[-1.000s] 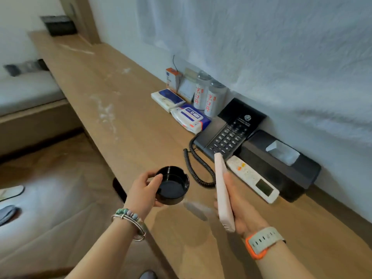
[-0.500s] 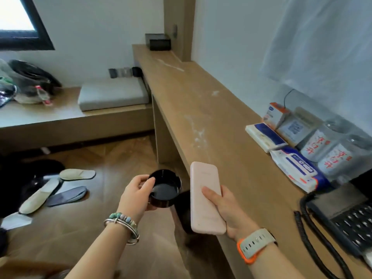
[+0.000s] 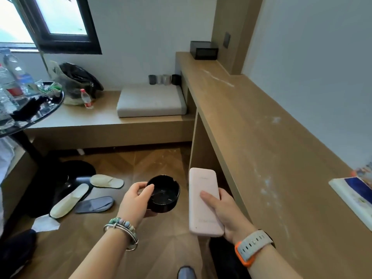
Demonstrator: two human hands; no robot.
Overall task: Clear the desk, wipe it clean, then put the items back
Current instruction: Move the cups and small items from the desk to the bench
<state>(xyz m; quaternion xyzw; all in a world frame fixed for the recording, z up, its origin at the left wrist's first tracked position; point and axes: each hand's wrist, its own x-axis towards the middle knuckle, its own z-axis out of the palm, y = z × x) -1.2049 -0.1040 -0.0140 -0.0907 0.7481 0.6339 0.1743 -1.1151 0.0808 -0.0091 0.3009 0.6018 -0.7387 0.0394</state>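
Clearing: my left hand grips a round black ashtray; my right hand clasps a flat pink power bank; next, I reckon, setting both down elsewhere.

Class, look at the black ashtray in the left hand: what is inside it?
The ashtray looks empty, only a glossy base showing. The left hand covers part of its rim.

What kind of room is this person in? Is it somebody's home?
Probably a hotel room, not a home. Thin, disposable-looking slippers lie on the floor, a long built-in desk runs along the wall, and a cushioned bench sits below the window.
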